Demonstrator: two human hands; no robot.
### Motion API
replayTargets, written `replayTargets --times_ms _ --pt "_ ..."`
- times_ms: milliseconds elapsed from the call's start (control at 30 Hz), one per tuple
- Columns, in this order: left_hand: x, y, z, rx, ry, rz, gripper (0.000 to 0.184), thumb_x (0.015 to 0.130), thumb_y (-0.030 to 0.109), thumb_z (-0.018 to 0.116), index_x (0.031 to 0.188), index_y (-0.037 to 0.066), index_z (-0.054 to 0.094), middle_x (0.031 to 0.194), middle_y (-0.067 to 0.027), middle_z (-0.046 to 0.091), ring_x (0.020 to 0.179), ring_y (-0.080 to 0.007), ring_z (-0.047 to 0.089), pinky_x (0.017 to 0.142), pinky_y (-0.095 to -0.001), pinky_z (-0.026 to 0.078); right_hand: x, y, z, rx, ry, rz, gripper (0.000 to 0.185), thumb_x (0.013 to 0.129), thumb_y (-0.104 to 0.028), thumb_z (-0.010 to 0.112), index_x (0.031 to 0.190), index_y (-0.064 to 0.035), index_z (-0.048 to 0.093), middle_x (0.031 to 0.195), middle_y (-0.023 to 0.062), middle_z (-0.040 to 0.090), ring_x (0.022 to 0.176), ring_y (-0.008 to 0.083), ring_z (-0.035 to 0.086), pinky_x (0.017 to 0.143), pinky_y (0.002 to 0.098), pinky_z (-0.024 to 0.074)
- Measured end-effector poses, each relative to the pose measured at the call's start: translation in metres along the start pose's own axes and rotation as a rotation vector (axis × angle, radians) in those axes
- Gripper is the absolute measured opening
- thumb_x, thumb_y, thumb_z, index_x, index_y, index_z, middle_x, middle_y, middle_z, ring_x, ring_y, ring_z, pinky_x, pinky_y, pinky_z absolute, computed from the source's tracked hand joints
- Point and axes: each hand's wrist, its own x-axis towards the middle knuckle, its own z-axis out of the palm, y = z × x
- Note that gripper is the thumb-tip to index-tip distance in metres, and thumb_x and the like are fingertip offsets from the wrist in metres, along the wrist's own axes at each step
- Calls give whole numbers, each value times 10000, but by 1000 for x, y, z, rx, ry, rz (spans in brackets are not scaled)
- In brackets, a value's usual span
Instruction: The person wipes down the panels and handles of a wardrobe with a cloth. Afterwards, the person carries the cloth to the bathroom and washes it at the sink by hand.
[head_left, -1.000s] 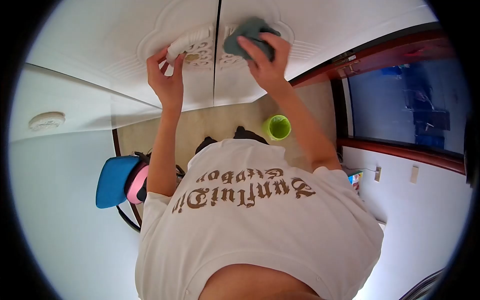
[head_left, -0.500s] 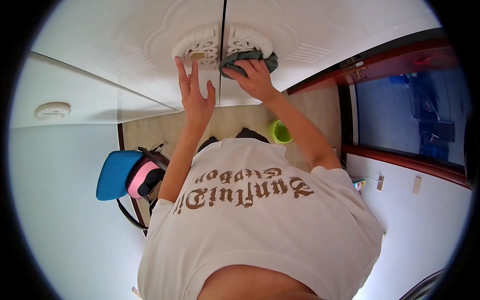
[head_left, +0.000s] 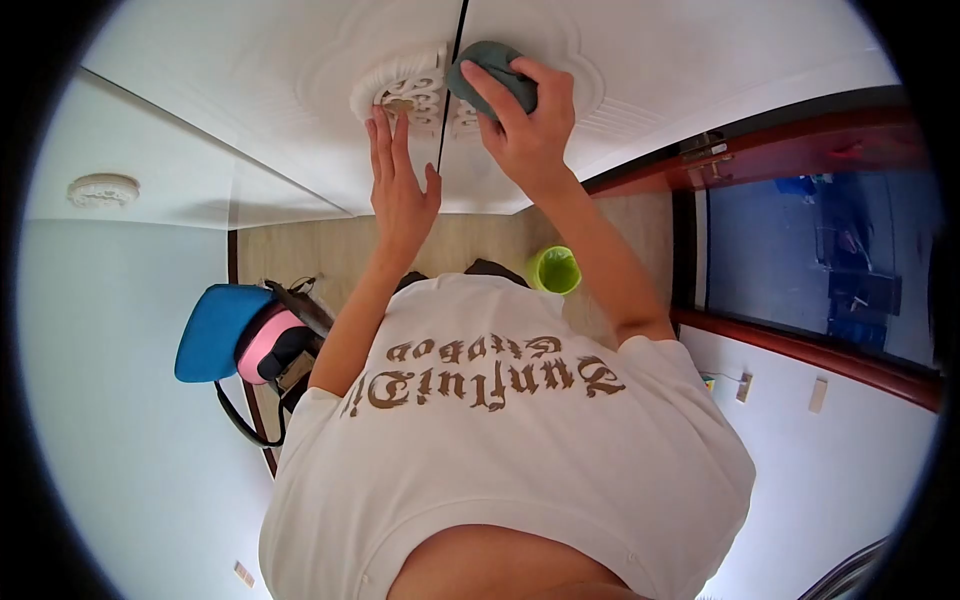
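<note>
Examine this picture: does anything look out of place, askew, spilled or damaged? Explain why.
Nothing clearly stands out. The green bin appears upright, no spill shows on the visible floor, and the left carved ornament looks unbroken where it shows. The grey-green cloth and right hand hide much of the right ornament.

A pair of white doors (head_left: 250, 120), parted by a narrow dark gap, carries pale openwork carvings (head_left: 405, 88) on either side of that gap, with a grey-green cloth (head_left: 502, 64) lying over much of the right-hand one. Below is a light, wood-toned floor (head_left: 330, 243). A lime-green bin (head_left: 540, 276) stands on it, its open mouth facing up, to the right of the person's dark-covered legs or feet (head_left: 496, 270). Well apart to the left is a blue-backed chair (head_left: 222, 332), its base hidden.
</note>
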Motion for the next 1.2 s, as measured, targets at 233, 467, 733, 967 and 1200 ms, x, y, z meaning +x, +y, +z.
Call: replayTargets --times_ms 233,467,733,967,1200 --pt "2 -7 4 74 26 33 805 843 -35 636 1595 54 364 1730 -196 207 1566 -468 245 1217 -488 350 -24 24 -25 139 126 478 525 692 -2 762 1191 -164 745 1150 141 545 1007 354 599 888 442 527" --pt "4 -5 1 73 13 56 789 847 -42 624 1589 46 373 1731 -206 197 1564 -482 236 1223 -505 337 11 15 -47 126 60 499 492 702 29 753 1159 -154 739 1159 137 545 1013 355 609 875 434 539" --pt "5 -6 -3 58 -1 49 746 850 -46 616 1562 30 407 1729 -208 199 1566 -481 236 1229 -506 325 52 24 -13 -53 60 -98 485 657 7 783 1071 -247 798 1098 61 609 940 287 625 739 396 538" --pt "5 -12 -3 18 11 -1 709 846 -58 613 1532 27 455 1727 -186 227 1571 -464 240 1231 -499 331 62 23 -29 -9 -289 -100 583 644 -17 804 1195 -200 752 1163 92 569 1018 312 614 843 436 549" --pt "3 -24 3 -35 58 -6 630 838 -75 610 1455 29 540 1715 -171 266 1564 -440 281 1210 -491 374 75 13 -46 -104 -509 -19 623 687 7 773 1266 -219 724 1163 120 538 1023 344 584 831 442 547"
